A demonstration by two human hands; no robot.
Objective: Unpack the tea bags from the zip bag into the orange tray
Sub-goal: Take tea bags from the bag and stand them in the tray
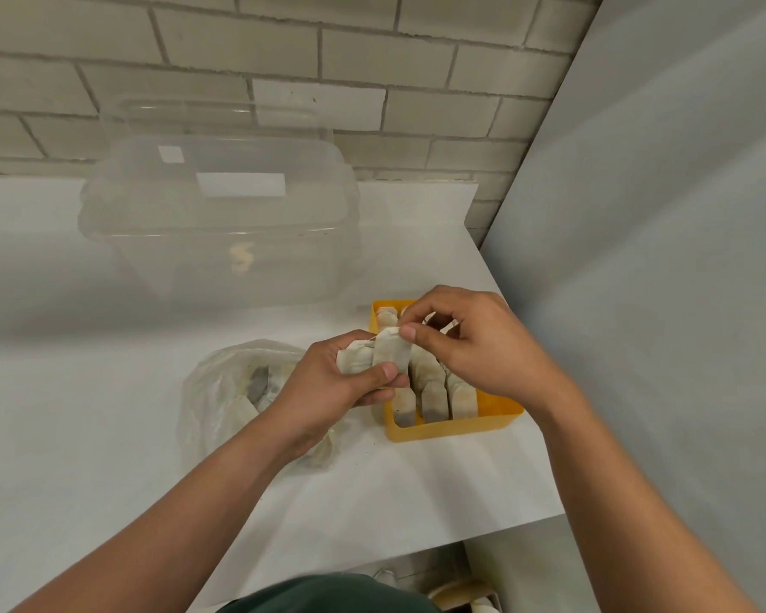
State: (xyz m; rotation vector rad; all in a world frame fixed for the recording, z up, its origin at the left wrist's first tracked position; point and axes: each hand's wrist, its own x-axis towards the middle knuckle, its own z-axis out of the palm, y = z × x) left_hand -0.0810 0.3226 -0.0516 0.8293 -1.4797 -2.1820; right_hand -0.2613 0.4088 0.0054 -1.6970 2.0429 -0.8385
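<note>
Tea bags (pixel 359 362), a small bunch, sit clamped in the left hand (pixel 328 387), just above the orange tray (pixel 461 426). Now the right hand (pixel 474 347) pinches the top of one bag, thumb against forefinger. Danger here: bags clinging together could drag a neighbour out past the tray's edge, or a sharp tug could tear the paper. Under the left wrist lies the zip bag (pixel 222 391).

Clear lidded tub (pixel 222 223) — on white table (pixel 63 435).
</note>
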